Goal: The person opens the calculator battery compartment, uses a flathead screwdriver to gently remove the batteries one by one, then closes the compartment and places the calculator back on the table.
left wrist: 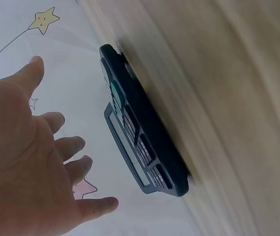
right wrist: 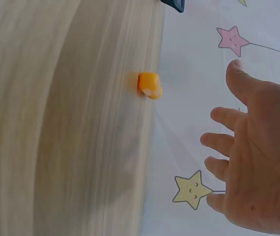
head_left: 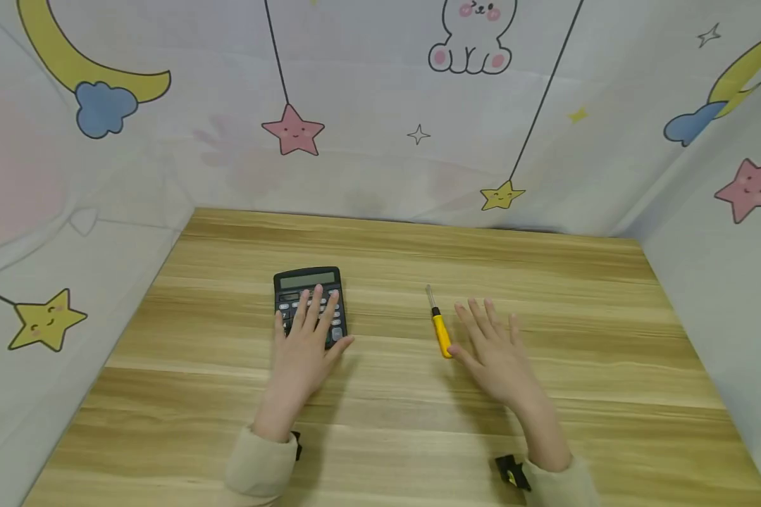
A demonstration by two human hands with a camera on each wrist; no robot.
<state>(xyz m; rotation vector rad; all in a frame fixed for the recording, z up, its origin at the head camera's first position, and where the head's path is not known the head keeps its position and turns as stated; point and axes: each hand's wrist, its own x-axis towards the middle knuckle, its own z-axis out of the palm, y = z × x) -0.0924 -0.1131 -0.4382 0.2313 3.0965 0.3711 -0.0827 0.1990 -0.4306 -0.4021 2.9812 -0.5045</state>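
A black calculator (head_left: pixel 309 282) with a grey display lies on the wooden table, its lower keys partly hidden by my left hand (head_left: pixel 304 352). That hand is held palm down with fingers spread; in the left wrist view a gap shows between the fingers and the calculator (left wrist: pixel 140 128). To the right lies a screwdriver (head_left: pixel 442 334) with a yellow handle, black collar and metal shaft. My right hand (head_left: pixel 497 359) hovers beside it, fingers spread, the thumb near the handle's end. The right wrist view shows only the butt of the screwdriver (right wrist: pixel 150 84), apart from the empty hand.
The wooden table (head_left: pixel 380 436) is bordered at the back and sides by a white cloth (head_left: pixel 368 77) printed with stars, moons and clouds. Beige sleeves cover both forearms, and a black strap piece (head_left: pixel 512 473) shows by the right cuff.
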